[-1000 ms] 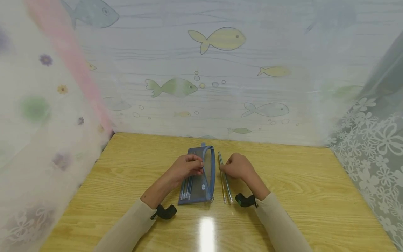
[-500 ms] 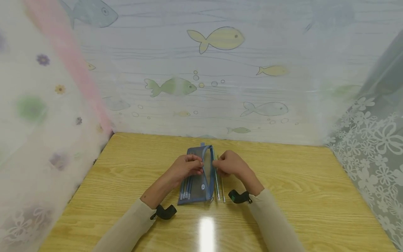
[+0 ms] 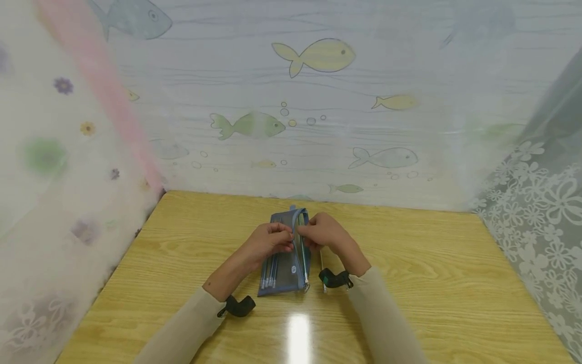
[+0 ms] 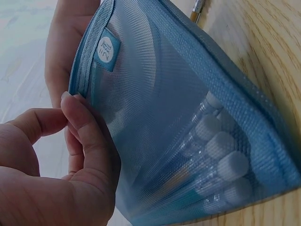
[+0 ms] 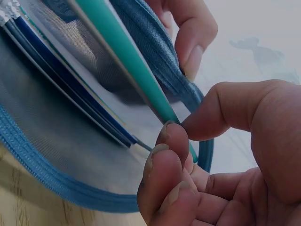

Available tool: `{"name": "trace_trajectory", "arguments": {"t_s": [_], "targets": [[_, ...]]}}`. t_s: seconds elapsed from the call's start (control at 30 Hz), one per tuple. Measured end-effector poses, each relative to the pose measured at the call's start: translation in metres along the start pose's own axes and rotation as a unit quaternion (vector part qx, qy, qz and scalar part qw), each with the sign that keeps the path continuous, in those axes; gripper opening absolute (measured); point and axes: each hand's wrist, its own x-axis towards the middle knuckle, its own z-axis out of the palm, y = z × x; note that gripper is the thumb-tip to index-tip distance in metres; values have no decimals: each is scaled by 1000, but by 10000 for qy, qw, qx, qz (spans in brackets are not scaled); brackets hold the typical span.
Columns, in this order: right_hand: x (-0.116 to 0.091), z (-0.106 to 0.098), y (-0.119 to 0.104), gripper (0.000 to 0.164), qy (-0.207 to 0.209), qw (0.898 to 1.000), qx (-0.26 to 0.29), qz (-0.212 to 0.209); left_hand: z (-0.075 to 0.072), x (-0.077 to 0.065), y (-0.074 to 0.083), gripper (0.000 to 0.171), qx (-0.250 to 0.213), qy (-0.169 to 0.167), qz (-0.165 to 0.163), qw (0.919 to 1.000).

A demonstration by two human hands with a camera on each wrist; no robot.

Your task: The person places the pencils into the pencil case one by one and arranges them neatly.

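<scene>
A blue mesh pencil case lies with its zipped mouth gaping toward the right. My left hand pinches the near zipper edge between thumb and fingers. Several pencils with white eraser ends show through the mesh. My right hand pinches a teal pencil at the mouth; in the right wrist view it crosses the opening, above the pencils inside. Another pencil lies on the table right of the case, partly hidden by the right hand and wrist camera.
The case rests on a wood-grain table. Behind it hangs a pale cloth printed with fish; white floral lace borders the right side. Black cameras sit at both wrists.
My right hand has moved left, carrying the teal pencil from the table to the pencil case's mouth. The left hand keeps its hold on the edge. The other pencil stays on the table.
</scene>
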Motion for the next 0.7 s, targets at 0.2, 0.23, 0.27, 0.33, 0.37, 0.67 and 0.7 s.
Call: {"name": "trace_trajectory", "arguments": {"t_s": [0.2, 0.23, 0.27, 0.33, 0.37, 0.67, 0.7], "targets": [[5, 2, 3, 34, 57, 9999, 106, 65, 0, -1, 0, 24, 8, 9, -17, 10000], [5, 2, 4, 34, 87, 9999, 102, 74, 0, -1, 1, 24, 6, 19, -21, 10000], [5, 2, 4, 34, 115, 9999, 98, 75, 0, -2, 1, 23, 5, 27, -24, 10000], [5, 3, 4, 34, 146, 9998, 109, 76, 1, -2, 2, 23, 2, 47, -31, 10000], [5, 3, 3, 34, 158, 9998, 119, 63, 1, -2, 2, 22, -1, 55, -32, 10000], [5, 8, 1, 32, 61, 9999, 78, 37, 1, -3, 3, 21, -30, 59, -30, 10000], [4, 8, 1, 32, 66, 10000, 70, 25, 1, -3, 3, 21, -36, 60, -31, 10000]]}}
